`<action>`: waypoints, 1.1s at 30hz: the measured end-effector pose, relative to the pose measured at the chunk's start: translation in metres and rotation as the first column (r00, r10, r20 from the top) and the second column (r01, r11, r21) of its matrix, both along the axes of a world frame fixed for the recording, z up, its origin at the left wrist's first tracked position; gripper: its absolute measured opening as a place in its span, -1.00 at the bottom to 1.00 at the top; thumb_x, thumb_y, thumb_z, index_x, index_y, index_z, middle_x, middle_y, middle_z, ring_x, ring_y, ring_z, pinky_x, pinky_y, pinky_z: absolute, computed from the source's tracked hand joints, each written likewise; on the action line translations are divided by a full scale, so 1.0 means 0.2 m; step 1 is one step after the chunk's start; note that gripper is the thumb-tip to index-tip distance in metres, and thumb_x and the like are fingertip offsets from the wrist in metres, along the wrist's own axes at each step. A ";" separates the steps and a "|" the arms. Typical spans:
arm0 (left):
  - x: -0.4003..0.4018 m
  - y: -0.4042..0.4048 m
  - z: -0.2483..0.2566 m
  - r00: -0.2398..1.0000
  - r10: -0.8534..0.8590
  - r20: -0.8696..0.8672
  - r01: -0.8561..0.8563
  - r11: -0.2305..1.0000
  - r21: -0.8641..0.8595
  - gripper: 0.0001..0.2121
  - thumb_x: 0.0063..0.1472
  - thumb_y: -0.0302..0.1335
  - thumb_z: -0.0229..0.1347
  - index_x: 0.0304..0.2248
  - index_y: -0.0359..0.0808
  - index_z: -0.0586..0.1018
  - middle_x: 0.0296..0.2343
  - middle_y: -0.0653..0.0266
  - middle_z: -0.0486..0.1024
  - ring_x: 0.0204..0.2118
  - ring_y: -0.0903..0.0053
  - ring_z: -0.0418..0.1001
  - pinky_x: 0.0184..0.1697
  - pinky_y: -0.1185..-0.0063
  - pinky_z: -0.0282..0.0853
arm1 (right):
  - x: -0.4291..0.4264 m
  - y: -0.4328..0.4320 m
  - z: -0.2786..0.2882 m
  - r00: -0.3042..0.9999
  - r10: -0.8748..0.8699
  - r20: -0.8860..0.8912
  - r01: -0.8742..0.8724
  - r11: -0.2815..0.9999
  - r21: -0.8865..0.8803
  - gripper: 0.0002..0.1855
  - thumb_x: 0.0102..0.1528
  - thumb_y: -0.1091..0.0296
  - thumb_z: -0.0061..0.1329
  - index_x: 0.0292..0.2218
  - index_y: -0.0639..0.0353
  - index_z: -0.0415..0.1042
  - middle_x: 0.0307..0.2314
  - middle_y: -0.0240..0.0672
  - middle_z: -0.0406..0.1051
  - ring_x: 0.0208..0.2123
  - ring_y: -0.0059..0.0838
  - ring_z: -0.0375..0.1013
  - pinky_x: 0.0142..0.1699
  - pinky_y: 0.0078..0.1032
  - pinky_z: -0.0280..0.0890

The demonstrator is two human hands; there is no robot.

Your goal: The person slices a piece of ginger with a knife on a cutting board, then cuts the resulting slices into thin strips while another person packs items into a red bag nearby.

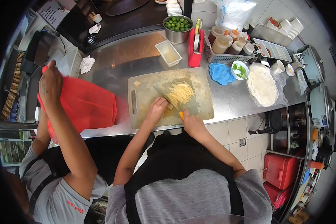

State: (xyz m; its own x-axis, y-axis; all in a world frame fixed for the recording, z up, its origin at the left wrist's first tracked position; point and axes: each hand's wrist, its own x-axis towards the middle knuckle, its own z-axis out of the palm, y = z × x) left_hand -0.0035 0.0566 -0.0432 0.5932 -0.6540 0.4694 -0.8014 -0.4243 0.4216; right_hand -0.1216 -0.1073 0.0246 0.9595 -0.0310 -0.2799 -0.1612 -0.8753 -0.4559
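Note:
On the steel counter lies a worn cutting board (145, 81). My right hand (192, 123) is closed round the orange handle of a kitchen knife (172, 103), whose blade points up and left across the board. My left hand (158, 107) rests its fingertips beside the blade, on a small pale piece mostly hidden by the fingers. Just beyond the blade sits a heap of thin pale-yellow strips (181, 93). A small cut piece (137, 83) lies near the board's upper left corner.
At left a co-worker holds a red bag (86, 103) over the counter (114, 67). Beyond the board stand a white tray (168, 53), a pot of green limes (178, 33), a red tape dispenser (195, 53) and a bottle basket (226, 57). A blue cloth (221, 73) lies right.

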 end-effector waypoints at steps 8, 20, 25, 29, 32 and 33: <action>0.01 0.01 -0.02 1.000 -0.003 0.001 0.003 1.000 0.010 -0.93 -0.07 -0.64 0.08 -0.50 -0.36 0.47 -0.49 0.21 0.41 -0.34 0.30 0.39 -0.30 0.46 0.37 | 0.10 -0.01 -0.08 0.994 0.056 0.095 -0.058 0.998 0.018 -0.82 0.07 0.50 -0.30 -0.24 0.33 0.14 -0.58 0.10 0.43 -0.48 0.11 0.46 -0.39 -0.09 0.34; 0.02 0.01 -0.04 0.999 -0.023 -0.028 0.023 1.000 -0.001 -0.89 -0.10 -0.67 0.08 -0.49 -0.37 0.47 -0.46 0.19 0.42 -0.32 0.28 0.38 -0.26 0.46 0.35 | 0.09 0.00 -0.09 0.993 0.049 0.108 -0.057 0.996 0.068 -0.82 0.06 0.47 -0.27 -0.28 0.35 0.15 -0.58 0.14 0.42 -0.50 0.12 0.45 -0.39 -0.07 0.34; 0.01 0.00 -0.03 1.000 -0.012 -0.028 0.012 1.000 0.003 -0.89 -0.10 -0.68 0.08 -0.48 -0.37 0.48 -0.46 0.19 0.43 -0.31 0.27 0.39 -0.25 0.46 0.36 | 0.00 0.00 -0.03 1.000 0.011 -0.019 -0.010 1.000 0.021 -0.78 0.06 0.49 -0.28 -0.24 0.39 0.15 -0.58 0.14 0.42 -0.47 0.11 0.46 -0.36 -0.08 0.34; 0.01 -0.01 -0.01 0.999 -0.032 -0.019 0.032 0.999 -0.016 -0.90 -0.09 -0.67 0.08 -0.48 -0.38 0.48 -0.46 0.19 0.43 -0.31 0.28 0.39 -0.26 0.47 0.36 | 0.13 0.01 -0.19 0.999 0.000 0.053 -0.003 0.999 0.047 -0.75 0.06 0.49 -0.30 -0.21 0.41 0.14 -0.58 0.14 0.42 -0.47 0.12 0.45 -0.36 -0.07 0.34; 0.01 0.00 -0.03 1.000 -0.015 -0.024 0.015 1.000 -0.008 -0.90 -0.09 -0.67 0.08 -0.48 -0.38 0.48 -0.46 0.19 0.43 -0.31 0.28 0.39 -0.27 0.47 0.37 | 0.13 0.00 -0.11 0.994 0.032 0.100 -0.039 0.997 0.064 -0.77 0.07 0.48 -0.30 -0.22 0.39 0.14 -0.59 0.13 0.42 -0.49 0.12 0.45 -0.38 -0.07 0.34; 0.01 0.02 -0.03 0.999 -0.003 -0.036 0.003 1.000 -0.001 -0.90 -0.09 -0.67 0.08 -0.48 -0.38 0.48 -0.46 0.19 0.43 -0.31 0.28 0.39 -0.27 0.47 0.37 | 0.11 0.00 -0.07 0.992 0.062 0.107 -0.068 0.997 0.047 -0.77 0.07 0.47 -0.30 -0.22 0.38 0.15 -0.60 0.12 0.42 -0.51 0.12 0.45 -0.39 -0.07 0.34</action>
